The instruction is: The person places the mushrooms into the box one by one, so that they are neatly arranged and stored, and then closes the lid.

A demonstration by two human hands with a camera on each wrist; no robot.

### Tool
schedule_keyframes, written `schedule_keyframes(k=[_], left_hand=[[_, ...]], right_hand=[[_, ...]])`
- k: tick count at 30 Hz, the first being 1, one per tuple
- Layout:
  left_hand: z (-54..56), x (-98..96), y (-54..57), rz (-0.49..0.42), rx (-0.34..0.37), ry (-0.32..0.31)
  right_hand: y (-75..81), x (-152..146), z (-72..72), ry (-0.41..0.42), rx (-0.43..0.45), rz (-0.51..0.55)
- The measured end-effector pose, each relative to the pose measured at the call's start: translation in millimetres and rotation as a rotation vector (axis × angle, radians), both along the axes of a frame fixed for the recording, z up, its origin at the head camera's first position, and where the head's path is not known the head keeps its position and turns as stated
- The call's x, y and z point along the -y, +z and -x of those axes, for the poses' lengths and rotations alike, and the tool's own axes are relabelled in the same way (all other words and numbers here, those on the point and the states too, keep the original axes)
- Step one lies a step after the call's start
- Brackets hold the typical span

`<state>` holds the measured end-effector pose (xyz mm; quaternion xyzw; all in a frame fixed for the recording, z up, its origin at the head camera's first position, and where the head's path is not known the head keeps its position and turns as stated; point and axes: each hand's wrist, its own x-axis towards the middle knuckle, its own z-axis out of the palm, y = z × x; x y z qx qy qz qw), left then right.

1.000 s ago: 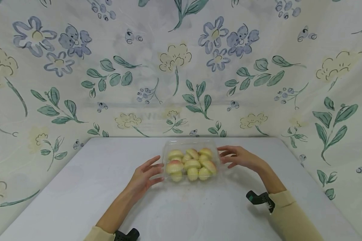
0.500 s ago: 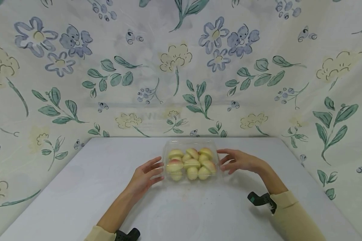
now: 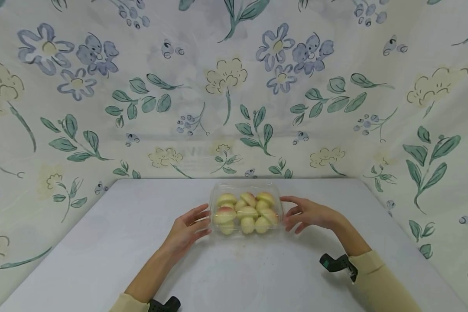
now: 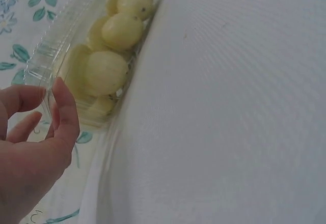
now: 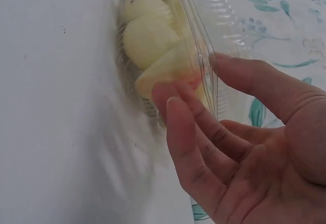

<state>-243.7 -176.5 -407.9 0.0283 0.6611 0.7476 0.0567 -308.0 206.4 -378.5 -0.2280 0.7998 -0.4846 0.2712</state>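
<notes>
A clear plastic clamshell box (image 3: 246,234) stands on the table in the head view. Inside it lie several pale yellow mushroom-shaped pieces (image 3: 247,212), some with pinkish tops. My left hand (image 3: 183,234) is at the box's left side, fingers spread and lightly bent, fingertips at the rim. At the opposite side is my right hand (image 3: 316,213), its index fingertip against the rim and the other fingers loosely bent beside the wall. The left wrist view shows fingertips around a corner of the box (image 4: 46,74). Whether the lid is latched cannot be told.
The white table (image 3: 238,277) has a few small dark specks in front of the box. Behind it hangs a floral cloth (image 3: 187,99). Both wrists carry black camera mounts (image 3: 337,263), below beige sleeves (image 3: 378,277).
My right hand has lowered slightly along the box's right side, with its fingers bending a little more. The left hand and the box stay nearly in place.
</notes>
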Motion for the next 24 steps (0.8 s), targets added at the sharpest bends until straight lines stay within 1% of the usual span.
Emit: schedule_keyframes(k=[8,13,24], left_hand=[[-2.3,1.5,1.4,0.000,-0.021,-0.014],[-2.2,1.5,1.5,0.009,-0.028,-0.023],[-1.6,-1.9,4.0,0.038,-0.045,-0.033]], right_hand=[[1.8,4.9,-2.5,0.011,0.034,-0.002],[2.0,7.1,-3.4,0.017,0.063,0.023],[2.2,5.8,-4.4,0.010,0.060,0.046]])
